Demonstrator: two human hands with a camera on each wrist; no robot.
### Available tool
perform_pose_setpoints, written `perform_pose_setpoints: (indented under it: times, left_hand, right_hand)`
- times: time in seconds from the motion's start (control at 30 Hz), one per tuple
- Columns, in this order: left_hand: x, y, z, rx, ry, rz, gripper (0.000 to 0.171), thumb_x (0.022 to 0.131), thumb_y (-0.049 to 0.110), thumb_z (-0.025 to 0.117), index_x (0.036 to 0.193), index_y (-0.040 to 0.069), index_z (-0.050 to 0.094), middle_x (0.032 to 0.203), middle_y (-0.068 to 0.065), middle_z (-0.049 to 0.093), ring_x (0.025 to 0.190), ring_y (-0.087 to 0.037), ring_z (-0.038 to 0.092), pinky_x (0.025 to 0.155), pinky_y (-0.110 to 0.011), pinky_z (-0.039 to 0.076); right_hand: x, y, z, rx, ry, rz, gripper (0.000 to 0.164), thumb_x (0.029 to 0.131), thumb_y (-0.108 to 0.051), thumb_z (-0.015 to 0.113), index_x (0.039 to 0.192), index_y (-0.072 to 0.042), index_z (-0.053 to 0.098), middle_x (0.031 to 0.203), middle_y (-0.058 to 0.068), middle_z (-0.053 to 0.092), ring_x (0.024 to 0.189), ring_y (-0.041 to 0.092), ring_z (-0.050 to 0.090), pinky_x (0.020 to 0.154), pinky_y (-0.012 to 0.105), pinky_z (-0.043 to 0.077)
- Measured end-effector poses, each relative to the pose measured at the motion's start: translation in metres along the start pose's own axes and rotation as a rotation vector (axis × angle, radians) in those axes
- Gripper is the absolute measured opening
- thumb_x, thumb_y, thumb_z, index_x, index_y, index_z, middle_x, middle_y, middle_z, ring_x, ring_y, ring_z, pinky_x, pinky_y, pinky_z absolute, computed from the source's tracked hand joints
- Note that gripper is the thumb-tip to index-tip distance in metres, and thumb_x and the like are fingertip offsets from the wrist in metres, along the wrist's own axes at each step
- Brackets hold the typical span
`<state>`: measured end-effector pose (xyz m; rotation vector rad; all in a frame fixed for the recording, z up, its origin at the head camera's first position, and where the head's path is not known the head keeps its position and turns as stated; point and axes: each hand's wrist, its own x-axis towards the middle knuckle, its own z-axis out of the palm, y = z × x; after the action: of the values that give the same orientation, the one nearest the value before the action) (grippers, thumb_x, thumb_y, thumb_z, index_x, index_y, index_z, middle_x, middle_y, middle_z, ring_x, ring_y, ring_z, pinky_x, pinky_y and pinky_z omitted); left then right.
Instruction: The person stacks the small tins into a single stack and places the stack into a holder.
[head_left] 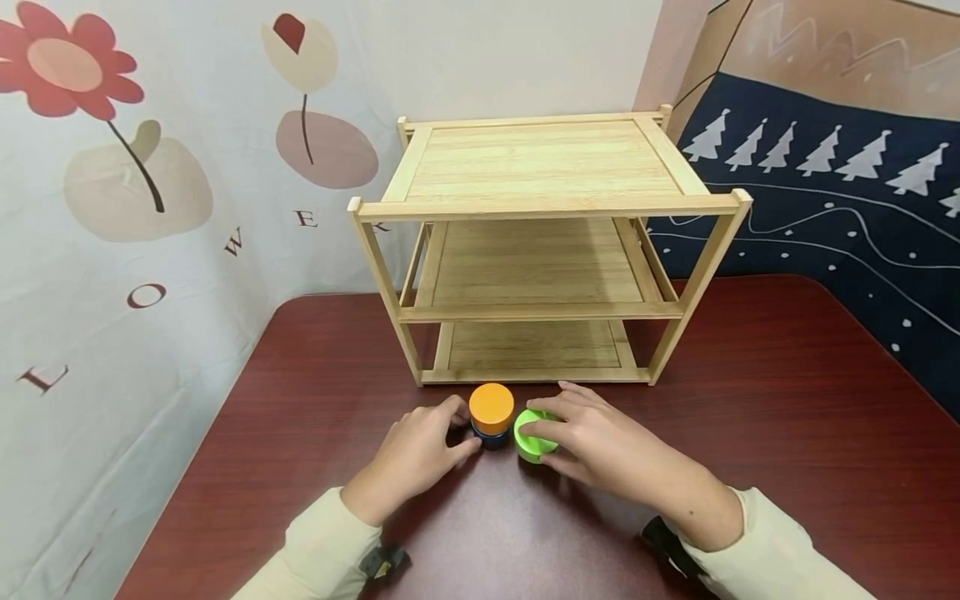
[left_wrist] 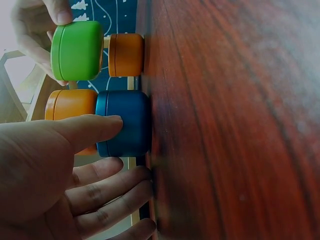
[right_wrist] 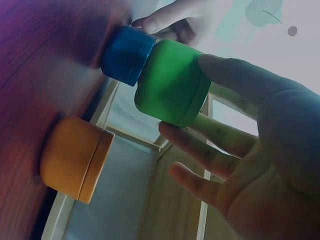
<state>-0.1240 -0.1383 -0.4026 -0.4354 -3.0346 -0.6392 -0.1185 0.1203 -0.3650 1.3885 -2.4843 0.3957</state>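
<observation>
My right hand [head_left: 600, 442] grips a small green lidded jar [head_left: 529, 448] between thumb and fingers. In the left wrist view the green jar is lifted off the table. An orange jar [head_left: 491, 408] sits on top of a blue jar [head_left: 491, 440], which stands on the table. Close to the left side of this stack is my left hand [head_left: 420, 450], its thumb overlapping the blue jar in the left wrist view and its fingers loosely bent. A second orange jar [right_wrist: 72, 155] stands on the table beside the stack, hidden in the head view.
A three-tier wooden shelf [head_left: 540, 208] stands right behind the jars on the dark red table [head_left: 315, 358]. A flower-printed cloth [head_left: 225, 167] hangs at the left, and a dark cloth with white trees [head_left: 825, 208] hangs at the right.
</observation>
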Motion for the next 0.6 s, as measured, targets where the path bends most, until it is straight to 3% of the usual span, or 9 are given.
perform_pose_setpoints:
  times: [0.6]
  left_hand:
    - [-0.0006, -0.0006, 0.0002, 0.001, 0.000, -0.006, 0.030, 0.084, 0.035, 0.080, 0.105, 0.018, 0.065, 0.102, 0.001, 0.077, 0.094, -0.026, 0.073, 0.076, -0.048, 0.056]
  right_hand:
    - [-0.0004, -0.0035, -0.0065, 0.006, 0.089, -0.007, 0.035, 0.078, -0.018, 0.086, 0.110, -0.017, 0.073, 0.122, 0.010, 0.069, 0.118, 0.030, 0.063, 0.108, 0.051, 0.045]
